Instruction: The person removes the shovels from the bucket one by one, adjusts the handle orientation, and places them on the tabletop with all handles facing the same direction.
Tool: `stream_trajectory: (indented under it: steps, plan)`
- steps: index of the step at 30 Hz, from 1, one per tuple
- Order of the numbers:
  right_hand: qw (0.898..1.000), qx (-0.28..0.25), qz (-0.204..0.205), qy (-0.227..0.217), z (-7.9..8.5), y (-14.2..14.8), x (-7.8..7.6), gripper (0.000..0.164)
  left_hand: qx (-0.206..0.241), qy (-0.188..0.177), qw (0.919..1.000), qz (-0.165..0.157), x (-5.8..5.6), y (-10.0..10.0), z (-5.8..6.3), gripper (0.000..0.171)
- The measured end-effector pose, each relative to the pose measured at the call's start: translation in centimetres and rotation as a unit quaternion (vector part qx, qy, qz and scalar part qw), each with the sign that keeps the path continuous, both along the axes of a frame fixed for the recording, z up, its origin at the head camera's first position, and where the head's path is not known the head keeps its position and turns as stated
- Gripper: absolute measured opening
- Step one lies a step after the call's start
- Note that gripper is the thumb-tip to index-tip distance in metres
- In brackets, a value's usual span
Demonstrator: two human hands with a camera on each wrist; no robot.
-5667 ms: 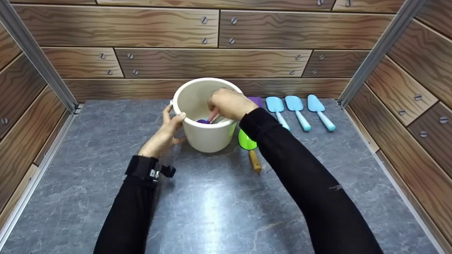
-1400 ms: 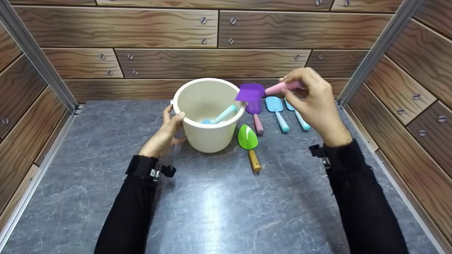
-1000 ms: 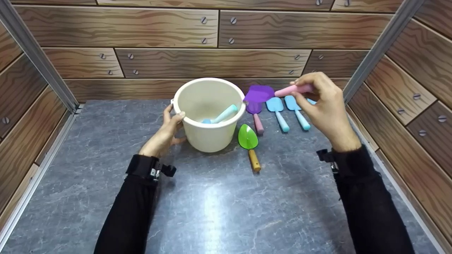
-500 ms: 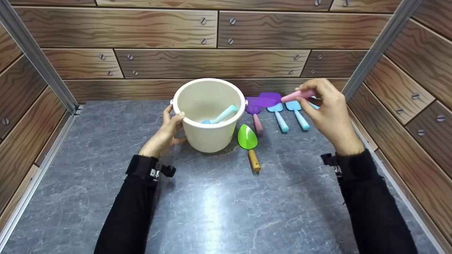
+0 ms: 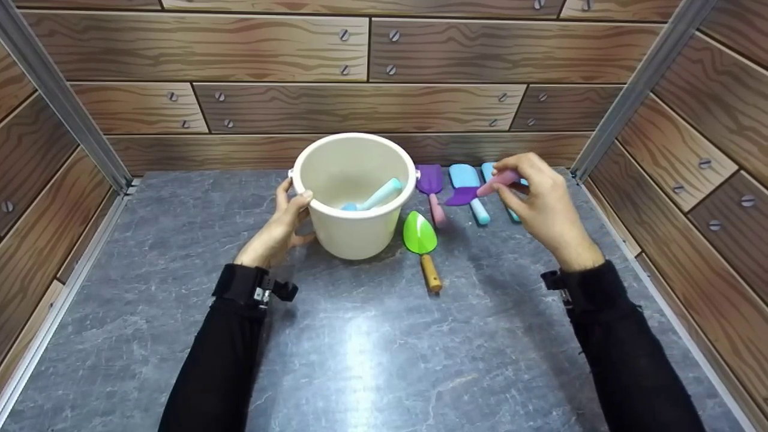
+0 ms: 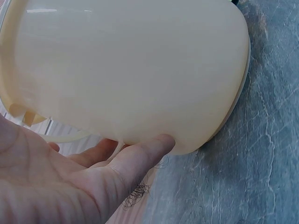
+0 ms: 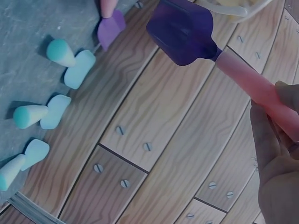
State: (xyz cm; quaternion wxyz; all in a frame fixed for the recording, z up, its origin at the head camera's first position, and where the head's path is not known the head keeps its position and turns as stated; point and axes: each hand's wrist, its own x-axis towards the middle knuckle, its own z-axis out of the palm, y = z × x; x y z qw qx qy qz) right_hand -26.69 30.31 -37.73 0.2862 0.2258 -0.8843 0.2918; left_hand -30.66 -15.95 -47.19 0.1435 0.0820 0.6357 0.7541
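In the head view my left hand (image 5: 277,221) holds the cream bucket (image 5: 357,237) at its left side, thumb on the rim and other fingers against the outer wall. The left wrist view shows a finger touching the bucket wall (image 6: 140,70). My right hand (image 5: 543,207) pinches the pink handle of a toy shovel with a purple blade (image 5: 461,196), held in the air right of the bucket. Its blade (image 7: 182,30) appears large in the right wrist view. Inside the bucket leans a blue shovel with a turquoise handle (image 5: 382,193).
Right of the bucket lie another purple shovel (image 5: 429,179), a green trowel (image 5: 419,233) with a wooden handle, and a blue shovel (image 5: 465,176). Further blue shovels are partly behind my right hand; the right wrist view shows a blue one (image 7: 35,154). Wood-patterned walls (image 5: 288,108) enclose the table.
My right hand, inside the bucket in the oldest frame, has brought the purple shovel out and rightward. Lately it has lowered and its blade has tilted. My left hand stays on the bucket.
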Motion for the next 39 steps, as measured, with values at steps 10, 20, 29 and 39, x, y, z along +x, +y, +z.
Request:
stream_trajectory:
  steps: [10,20,29,39]
  plan:
    - [0.999,0.047,-0.003,-0.002,-1.2,0.3,-0.5,0.022,-0.008,0.001,1.0,-0.001,-0.1,-0.2,-0.1,0.106]
    - [0.997,0.069,0.02,-0.004,-2.6,0.5,-0.7,0.022,-0.009,0.001,1.0,-0.001,-0.1,-0.1,-0.1,0.104]
    - [0.996,0.091,0.007,0.005,-3.4,0.5,-0.9,0.024,-0.004,-0.001,1.0,0.004,-0.1,0.0,0.0,0.104]
    - [0.996,0.084,-0.006,-0.028,-4.2,0.6,-0.9,0.026,-0.005,-0.001,1.0,0.004,0.0,0.0,0.1,0.105]
